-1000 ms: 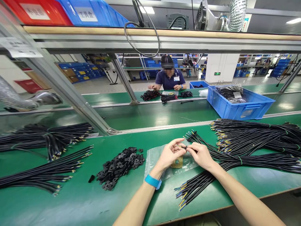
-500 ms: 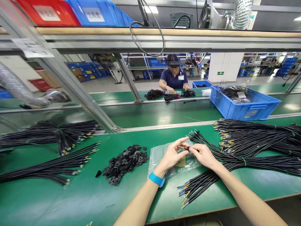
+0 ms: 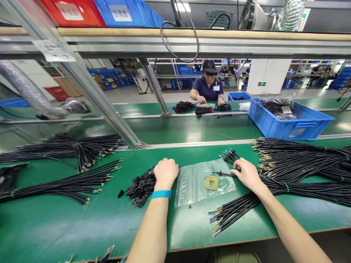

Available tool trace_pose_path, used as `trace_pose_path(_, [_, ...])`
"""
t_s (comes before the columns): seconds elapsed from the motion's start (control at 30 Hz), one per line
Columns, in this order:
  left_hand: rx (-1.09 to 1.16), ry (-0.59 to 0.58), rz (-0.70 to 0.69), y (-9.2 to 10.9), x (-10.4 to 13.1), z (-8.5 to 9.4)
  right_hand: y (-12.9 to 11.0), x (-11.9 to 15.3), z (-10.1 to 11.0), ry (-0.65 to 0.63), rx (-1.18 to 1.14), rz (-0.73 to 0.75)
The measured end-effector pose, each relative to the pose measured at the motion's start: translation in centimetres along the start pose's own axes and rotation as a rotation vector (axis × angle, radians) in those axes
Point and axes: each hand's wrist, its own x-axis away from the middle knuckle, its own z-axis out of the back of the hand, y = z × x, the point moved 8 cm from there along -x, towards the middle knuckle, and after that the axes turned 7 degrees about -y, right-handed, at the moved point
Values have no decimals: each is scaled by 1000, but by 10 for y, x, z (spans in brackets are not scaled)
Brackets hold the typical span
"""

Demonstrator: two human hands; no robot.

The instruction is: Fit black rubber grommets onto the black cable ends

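My left hand [image 3: 166, 173] is at the right side of a pile of small black square pieces [image 3: 140, 187]; its fingertips are hidden behind the hand. My right hand [image 3: 246, 174] pinches a black cable [image 3: 227, 174] that has a black piece fitted near its stripped end. Under that end lies a clear plastic bag [image 3: 191, 184] with a tan square pad [image 3: 211, 183] that has a round hole. Just behind my right hand are cable ends with black pieces on them [image 3: 230, 156].
Bundles of black cables lie right [image 3: 296, 157] and left [image 3: 63, 179]. A blue bin [image 3: 290, 122] stands at the back right. Across the bench a person [image 3: 208, 86] handles cables. A metal post [image 3: 106, 106] slants down at the left.
My left hand has left the cable end and moved left to the black pieces. My right hand has shifted slightly right with the cable. The tan pad is uncovered, and the view has shifted slightly.
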Motion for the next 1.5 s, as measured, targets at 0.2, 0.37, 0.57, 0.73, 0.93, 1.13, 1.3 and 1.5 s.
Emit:
trace_pose_path(0.2, [-43,-44,-30,3,-1,-7,-9,0,-13,-158,71,15])
trace_pose_path(0.37, [3,14,-43,7,0,-4,11,-14,-13,-74,192,-150])
trace_pose_path(0.57, [124,176,-63,22,5,8,19,-19,-6,-8,159,-212])
trace_pose_path(0.73, [261,285,-109,32,8,15,-24,3,-1,-96,-124,114])
trace_pose_path(0.93, [457,352,-180,36,8,16,-75,41,-33,-654,-423,444])
trace_pose_path(1.13, [613,346,-240,41,3,10,-81,44,-23,-664,-449,499])
trace_pose_path(1.3, [693,316,-307,51,3,4,-65,30,-22,-573,-719,274])
trace_pose_path(1.5, [825,252,-311,53,-4,-9,-44,13,-26,-129,-621,146])
